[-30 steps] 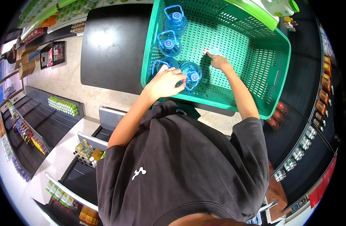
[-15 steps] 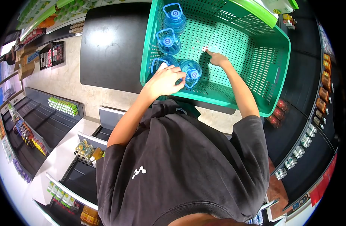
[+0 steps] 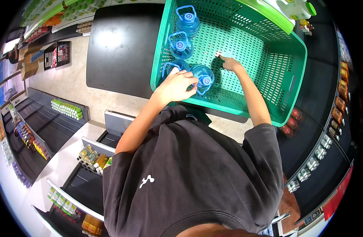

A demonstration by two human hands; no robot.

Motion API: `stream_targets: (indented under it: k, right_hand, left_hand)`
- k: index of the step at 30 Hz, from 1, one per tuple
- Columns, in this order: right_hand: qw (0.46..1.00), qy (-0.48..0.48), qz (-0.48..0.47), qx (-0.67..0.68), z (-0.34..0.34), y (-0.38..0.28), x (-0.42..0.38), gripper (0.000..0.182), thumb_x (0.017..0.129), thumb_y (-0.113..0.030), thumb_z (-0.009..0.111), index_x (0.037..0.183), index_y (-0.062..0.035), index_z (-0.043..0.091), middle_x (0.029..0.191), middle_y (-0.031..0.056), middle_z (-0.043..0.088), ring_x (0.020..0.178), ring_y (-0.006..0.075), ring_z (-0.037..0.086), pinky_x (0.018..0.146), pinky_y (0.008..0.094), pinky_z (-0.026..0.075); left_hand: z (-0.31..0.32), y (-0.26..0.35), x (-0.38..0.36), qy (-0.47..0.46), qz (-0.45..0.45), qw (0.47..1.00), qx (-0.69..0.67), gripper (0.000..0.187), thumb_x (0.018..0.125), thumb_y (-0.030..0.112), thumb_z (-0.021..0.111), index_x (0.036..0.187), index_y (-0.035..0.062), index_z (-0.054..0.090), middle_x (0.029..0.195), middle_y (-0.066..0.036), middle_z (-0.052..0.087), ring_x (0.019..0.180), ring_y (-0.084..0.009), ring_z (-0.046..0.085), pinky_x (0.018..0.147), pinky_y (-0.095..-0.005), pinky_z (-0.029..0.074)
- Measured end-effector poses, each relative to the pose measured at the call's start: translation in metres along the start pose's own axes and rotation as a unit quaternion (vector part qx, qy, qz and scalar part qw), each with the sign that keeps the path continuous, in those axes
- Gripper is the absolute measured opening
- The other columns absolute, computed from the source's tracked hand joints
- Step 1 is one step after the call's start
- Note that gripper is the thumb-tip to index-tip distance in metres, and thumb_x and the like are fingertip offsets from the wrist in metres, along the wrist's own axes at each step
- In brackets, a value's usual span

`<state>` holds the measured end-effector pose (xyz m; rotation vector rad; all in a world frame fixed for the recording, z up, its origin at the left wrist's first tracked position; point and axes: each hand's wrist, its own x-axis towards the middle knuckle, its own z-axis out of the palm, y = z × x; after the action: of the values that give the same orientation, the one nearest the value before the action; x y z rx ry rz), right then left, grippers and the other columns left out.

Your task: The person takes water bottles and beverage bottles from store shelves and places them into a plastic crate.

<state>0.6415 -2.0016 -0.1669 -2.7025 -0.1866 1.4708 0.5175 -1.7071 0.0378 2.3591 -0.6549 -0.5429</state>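
Note:
Several blue water bottles with loop handles stand upright along the left side of a green perforated crate [image 3: 296, 85]. My left hand [image 3: 175, 86] reaches over the crate's near left corner with curled fingers. Its thumb and index finger close at the side of the right-hand water bottle [image 3: 205, 75], by the handle. Partly under that hand is another bottle [image 3: 174, 67]; two more line up behind it, the middle bottle [image 3: 181, 45] and the far bottle [image 3: 189, 24]. Inside the crate, my right hand [image 3: 231, 64] points its index finger at small pinkish-white bits [image 3: 218, 53] on the floor.
The crate rests on a dark table [image 3: 118, 51]. Shelves with bottles and packs stand on both sides. A black basket [image 3: 57, 55] and a cardboard box [image 3: 30, 61] are on the floor at left. Red packs [image 3: 292, 122] lie right of the crate.
The view has shifted slightly, so the crate and bottles appear a little further right and lower. Both hands keep nearly the same places and poses.

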Motion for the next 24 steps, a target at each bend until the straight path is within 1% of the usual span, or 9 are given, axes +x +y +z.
stream_targets:
  k: [3, 7, 9, 10, 12, 16, 18, 22, 24]
  right_hand:
    - [0.999, -0.037, 0.001, 0.039, -0.005, 0.005, -0.002, 0.078, 0.083, -0.016, 0.044, 0.154, -0.0445, 0.029, 0.145, 0.0085, 0.055, 0.131, 0.0326, 0.055, 0.108, 0.0467, 0.044]
    - [0.998, -0.049, 0.015, 0.033, -0.01, 0.004, -0.004, 0.078, 0.083, -0.016, 0.044, 0.153, -0.0461, 0.03, 0.144, 0.009, 0.055, 0.13, 0.0312, 0.055, 0.107, 0.0455, 0.045]
    - [1.0, 0.016, -0.008, -0.025, -0.005, 0.005, -0.005, 0.082, 0.079, -0.014, 0.045, 0.155, -0.0413, 0.03, 0.14, 0.0165, 0.058, 0.124, 0.0313, 0.06, 0.103, 0.0409, 0.048]
    - [1.0, 0.017, -0.007, -0.024, -0.004, 0.006, -0.005, 0.082, 0.079, -0.014, 0.045, 0.155, -0.0413, 0.03, 0.14, 0.0165, 0.058, 0.124, 0.0313, 0.06, 0.103, 0.0409, 0.048]
    - [1.0, 0.018, -0.022, 0.008, -0.005, 0.007, -0.006, 0.077, 0.08, -0.015, 0.046, 0.152, -0.0404, 0.036, 0.138, 0.017, 0.059, 0.123, 0.0311, 0.06, 0.104, 0.0415, 0.048]
    - [0.998, -0.01, -0.022, 0.065, -0.01, 0.011, -0.002, 0.071, 0.082, -0.017, 0.046, 0.15, -0.0363, 0.042, 0.139, 0.0162, 0.059, 0.124, 0.0329, 0.059, 0.105, 0.0425, 0.047]
    - [0.999, 0.007, -0.022, 0.045, -0.009, 0.015, 0.002, 0.067, 0.083, -0.017, 0.047, 0.147, -0.0368, 0.047, 0.142, 0.009, 0.058, 0.125, 0.0303, 0.058, 0.107, 0.0449, 0.045]
    - [1.0, 0.005, 0.005, 0.031, -0.008, 0.024, 0.005, 0.068, 0.081, -0.016, 0.048, 0.147, -0.0354, 0.048, 0.143, 0.0094, 0.056, 0.125, 0.029, 0.059, 0.107, 0.0428, 0.045]
    - [0.996, -0.028, 0.005, 0.079, -0.013, 0.028, 0.0, 0.074, 0.08, -0.012, 0.048, 0.15, -0.0359, 0.044, 0.145, 0.0099, 0.055, 0.127, 0.029, 0.058, 0.106, 0.0405, 0.046]
  left_hand:
    - [0.0, 0.002, 0.0, -0.007, -0.006, 1.0, -0.002, 0.016, 0.089, 0.025, 0.063, 0.091, 0.0101, 0.068, 0.088, -0.006, 0.064, 0.091, -0.0224, 0.06, 0.081, -0.0373, 0.034]
    - [0.0, 0.001, 0.0, -0.006, -0.006, 1.0, -0.006, 0.016, 0.089, 0.025, 0.064, 0.091, 0.0102, 0.068, 0.089, -0.005, 0.064, 0.09, -0.0224, 0.06, 0.08, -0.0373, 0.033]
    - [0.001, 0.001, 0.0, -0.006, -0.003, 1.0, -0.007, 0.015, 0.089, 0.025, 0.064, 0.091, 0.0103, 0.068, 0.088, -0.005, 0.064, 0.09, -0.0223, 0.06, 0.08, -0.0372, 0.033]
    - [0.001, 0.001, 0.0, -0.005, -0.002, 1.0, -0.007, 0.015, 0.089, 0.025, 0.064, 0.091, 0.0105, 0.069, 0.088, -0.005, 0.064, 0.09, -0.0222, 0.06, 0.08, -0.0372, 0.033]
    - [0.001, 0.001, 0.0, -0.004, -0.002, 1.0, -0.004, 0.015, 0.089, 0.024, 0.064, 0.091, 0.0106, 0.069, 0.088, -0.005, 0.064, 0.09, -0.0221, 0.059, 0.08, -0.0371, 0.033]
    - [0.001, 0.0, 0.0, -0.003, -0.002, 1.0, -0.01, 0.014, 0.088, 0.024, 0.064, 0.091, 0.0107, 0.068, 0.088, -0.005, 0.064, 0.09, -0.0218, 0.059, 0.08, -0.037, 0.033]
    - [0.001, 0.0, -0.001, -0.004, -0.003, 1.0, -0.008, 0.014, 0.088, 0.024, 0.064, 0.091, 0.0108, 0.068, 0.088, -0.005, 0.064, 0.09, -0.0217, 0.059, 0.08, -0.0369, 0.033]
    - [0.0, 0.001, 0.0, -0.008, -0.006, 1.0, -0.003, 0.014, 0.088, 0.024, 0.064, 0.091, 0.011, 0.069, 0.088, -0.005, 0.064, 0.09, -0.0217, 0.059, 0.081, -0.0368, 0.033]
    - [0.001, 0.0, 0.0, -0.01, -0.006, 1.0, -0.004, 0.014, 0.088, 0.024, 0.064, 0.091, 0.011, 0.069, 0.088, -0.005, 0.064, 0.09, -0.0218, 0.059, 0.081, -0.0368, 0.033]
